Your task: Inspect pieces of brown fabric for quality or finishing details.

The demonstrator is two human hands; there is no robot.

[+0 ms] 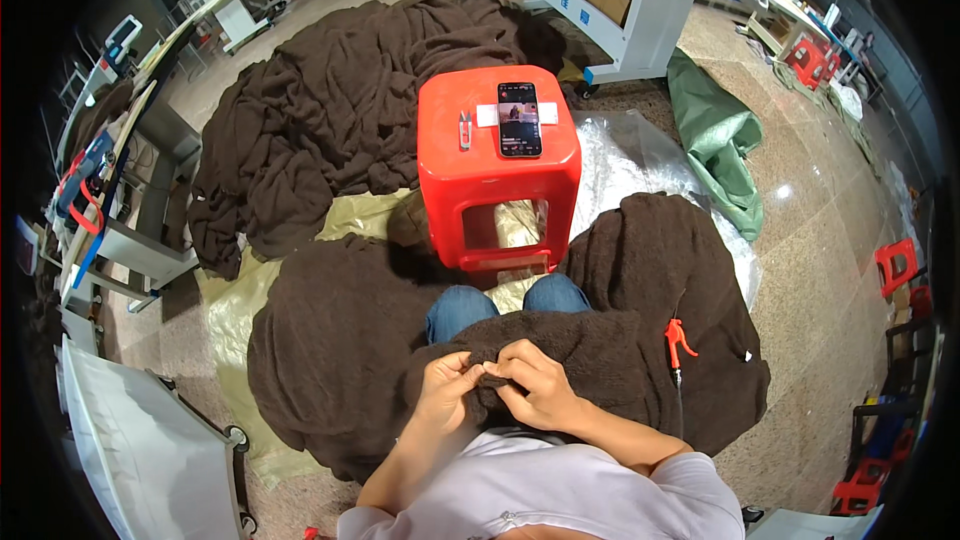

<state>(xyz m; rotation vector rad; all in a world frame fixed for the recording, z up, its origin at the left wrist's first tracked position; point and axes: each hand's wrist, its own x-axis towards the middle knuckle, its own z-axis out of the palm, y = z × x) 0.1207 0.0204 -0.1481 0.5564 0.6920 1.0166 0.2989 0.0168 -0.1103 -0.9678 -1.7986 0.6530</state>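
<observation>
Dark brown fleecy fabric lies across my lap over blue jeans. My left hand pinches the fabric's edge between thumb and fingers. Close beside it, my right hand grips the same edge, its fingertips almost touching those of the left. Whether something small sits between the fingertips is too fine to make out. In front of my knees stands a red plastic stool. On it lie a phone with a lit screen, a white strip under the phone, and small thread snips.
A red air blow gun rests on the brown fabric at my right. More brown fabric is heaped beyond the stool at left. A green sack lies at right. White-and-blue worktables and a wheeled white cart stand around.
</observation>
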